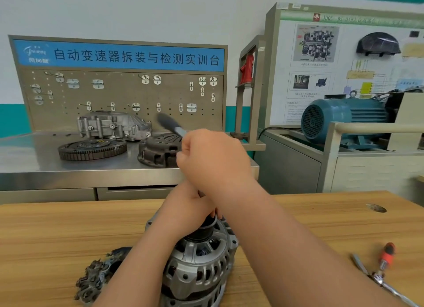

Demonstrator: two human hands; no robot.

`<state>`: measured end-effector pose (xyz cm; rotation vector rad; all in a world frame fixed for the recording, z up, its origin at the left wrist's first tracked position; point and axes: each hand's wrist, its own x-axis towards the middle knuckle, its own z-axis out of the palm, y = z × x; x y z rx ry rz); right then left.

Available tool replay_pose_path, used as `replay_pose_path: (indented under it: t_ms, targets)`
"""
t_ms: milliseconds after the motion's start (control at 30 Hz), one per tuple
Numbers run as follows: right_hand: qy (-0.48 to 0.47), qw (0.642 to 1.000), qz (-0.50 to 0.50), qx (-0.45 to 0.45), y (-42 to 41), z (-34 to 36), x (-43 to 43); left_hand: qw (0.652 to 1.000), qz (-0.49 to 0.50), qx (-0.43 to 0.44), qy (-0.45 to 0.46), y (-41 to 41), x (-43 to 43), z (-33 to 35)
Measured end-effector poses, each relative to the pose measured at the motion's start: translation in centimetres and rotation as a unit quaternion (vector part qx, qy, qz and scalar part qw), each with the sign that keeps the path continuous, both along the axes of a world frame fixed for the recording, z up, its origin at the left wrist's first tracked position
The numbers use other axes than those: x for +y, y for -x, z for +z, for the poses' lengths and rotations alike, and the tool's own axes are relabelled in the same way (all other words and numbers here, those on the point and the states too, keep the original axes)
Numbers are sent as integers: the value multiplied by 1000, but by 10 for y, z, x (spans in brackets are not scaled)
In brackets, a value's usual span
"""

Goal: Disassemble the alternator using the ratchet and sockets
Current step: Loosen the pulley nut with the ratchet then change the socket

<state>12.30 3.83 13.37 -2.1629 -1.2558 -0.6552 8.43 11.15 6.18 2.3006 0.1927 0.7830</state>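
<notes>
— Fingers of the right hand (213, 160) are wrapped tightly round the ratchet handle (171, 124), whose dark grip is seen blurred above the fist.
— And the left hand (190, 203)?
— Its fingers are curled down onto the dark pulley (206, 228), partly hidden by the right forearm.
— Where is the alternator (199, 267) placed?
— It is stood pulley-up on the wooden table (57, 233), beneath both hands. An orange-handled screwdriver (387, 254) is laid well apart, to the right.

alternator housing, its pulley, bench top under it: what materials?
Alternator housing: probably cast aluminium, with a dull grey finish and ribbed vent slots. Pulley: dark metal, possibly steel, matte black. Bench top: wood or wood-look laminate, with grain lines showing.
</notes>
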Motion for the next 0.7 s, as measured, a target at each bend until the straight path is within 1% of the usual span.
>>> replay_pose_path:
  t_ms: [67,133,200,267,333,367,433,467,500,533,567,600,633,667,700]
  targets:
    - [15,998,-53,6,2,3,5,999,27,-14,-19,-2,1,-1]
    - [52,997,-50,-4,0,6,3,1000,18,-22,-1,-2,3,-4]
    - [78,997,17,-19,-3,9,-3,1000,-16,-3,22,-2,3,-5]
    - [78,987,137,13,-7,11,-12,998,-41,20,39,-3,5,-5]
    - [72,961,263,54,-13,12,-18,996,-58,22,61,-4,8,-7]
    - [66,946,308,77,-15,12,-21,996,-61,25,64,-4,9,-7]
    - [47,931,346,107,-18,11,-26,996,-59,24,55,-4,8,-7]
    - [34,935,334,116,-19,9,-24,997,-55,20,50,-4,8,-7]
    - [17,946,299,123,-18,7,-22,997,-55,18,48,-3,6,-5]
    - [3,962,245,118,-16,5,-19,998,-52,20,43,-3,5,-4]
    - [-2,980,176,92,-12,4,-14,998,-45,22,33,-2,4,-2]
    - [6,994,99,48,-7,3,-8,999,-32,24,22,-1,3,0]
    - [23,999,28,4,-3,2,-3,999,-14,29,9,0,2,0]
    - [31,999,-22,-20,1,1,2,1000,7,29,-6,0,3,0]
    - [34,998,-50,-28,4,1,5,999,26,27,-17,0,4,0]
